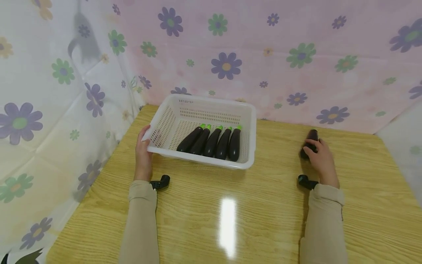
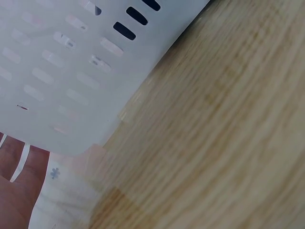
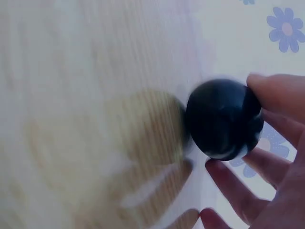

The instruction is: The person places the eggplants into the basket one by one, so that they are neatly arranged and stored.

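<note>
A white plastic basket (image 1: 202, 162) with slotted walls stands on the table, and several dark eggplants (image 1: 212, 142) with green stems lie side by side in it. My left hand (image 1: 143, 150) grips the basket's left end at the rim, thumb on the front corner. In the left wrist view, part of the left hand (image 2: 19, 186) shows beside the slotted wall (image 2: 71, 86). Far to the right, my right hand (image 1: 320, 157) holds another eggplant (image 1: 312, 136) between thumb and fingers. The right wrist view shows its rounded dark end (image 3: 224, 119), close over the table.
The wood-grain table (image 1: 263, 220) spreads in front of both arms, with a bright light reflection near its middle. A flower-printed cloth (image 1: 250, 44) rises behind the basket and along the left side. A small black camera (image 1: 161, 182) sits at each wrist.
</note>
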{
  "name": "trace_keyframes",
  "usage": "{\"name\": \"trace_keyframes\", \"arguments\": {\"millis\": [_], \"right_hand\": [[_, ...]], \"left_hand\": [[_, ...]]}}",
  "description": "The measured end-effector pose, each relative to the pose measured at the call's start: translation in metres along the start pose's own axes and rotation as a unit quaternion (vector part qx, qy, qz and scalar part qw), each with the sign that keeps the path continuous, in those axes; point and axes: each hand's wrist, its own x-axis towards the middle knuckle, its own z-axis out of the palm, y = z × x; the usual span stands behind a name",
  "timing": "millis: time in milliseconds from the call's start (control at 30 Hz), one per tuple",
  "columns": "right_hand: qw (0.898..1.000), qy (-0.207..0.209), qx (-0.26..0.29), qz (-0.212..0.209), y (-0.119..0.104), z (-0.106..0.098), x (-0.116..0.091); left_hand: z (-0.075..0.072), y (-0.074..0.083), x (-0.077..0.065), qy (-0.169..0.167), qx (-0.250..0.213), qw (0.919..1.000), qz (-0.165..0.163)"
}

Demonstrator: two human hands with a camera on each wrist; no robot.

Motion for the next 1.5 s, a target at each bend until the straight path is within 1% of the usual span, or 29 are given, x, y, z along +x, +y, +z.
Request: {"name": "trace_keyframes", "arguments": {"millis": [167, 267, 367, 500, 733, 833, 900, 1000, 1100, 1200, 1300, 1400, 1500], "right_hand": [[0.999, -0.007, 0.008, 0.032, 0.001, 0.003, 0.0], [0.998, -0.018, -0.003, 0.052, 0.001, 0.006, 0.002], [0.998, -0.022, -0.02, 0.053, -0.001, 0.009, 0.003], [0.998, -0.021, -0.024, 0.05, -0.005, 0.01, 0.004], [0.998, -0.031, -0.006, 0.057, -0.014, 0.013, 0.003], [0.997, -0.05, -0.01, 0.056, -0.018, 0.014, 0.004], [0.996, -0.074, -0.018, 0.052, -0.021, 0.014, 0.004], [0.992, -0.114, -0.013, 0.05, -0.026, 0.014, 0.004], [0.989, -0.138, 0.012, 0.058, -0.031, 0.014, 0.004], [0.987, -0.143, 0.037, 0.069, -0.035, 0.015, 0.002], [0.986, -0.135, 0.071, 0.071, -0.037, 0.016, 0.002], [0.984, -0.121, 0.115, 0.068, -0.037, 0.016, 0.003], [0.982, -0.106, 0.146, 0.064, -0.039, 0.016, 0.005]], "left_hand": [[-0.001, -0.001, 0.001, 0.007, 0.004, 1.0, -0.002], [-0.001, -0.002, 0.001, 0.01, 0.006, 0.9999, -0.005], [-0.002, -0.001, 0.0, 0.009, 0.006, 0.9999, -0.005], [-0.002, -0.001, 0.001, 0.003, -0.004, 1.0, -0.007], [-0.002, -0.002, 0.001, 0.003, 0.002, 1.0, -0.006], [-0.003, -0.002, 0.0, 0.003, 0.006, 1.0, -0.006], [-0.002, -0.002, 0.0, 0.006, 0.007, 0.9999, -0.008], [-0.002, -0.002, 0.0, 0.006, 0.005, 0.9999, -0.009], [-0.001, -0.001, 0.0, 0.003, 0.0, 1.0, -0.007], [0.0, -0.001, 0.0, 0.001, -0.003, 1.0, -0.003], [0.0, -0.001, 0.0, 0.001, -0.003, 1.0, -0.003], [0.0, -0.001, 0.001, -0.001, -0.001, 1.0, -0.003], [0.0, -0.001, 0.001, -0.001, 0.004, 1.0, -0.004]]}}
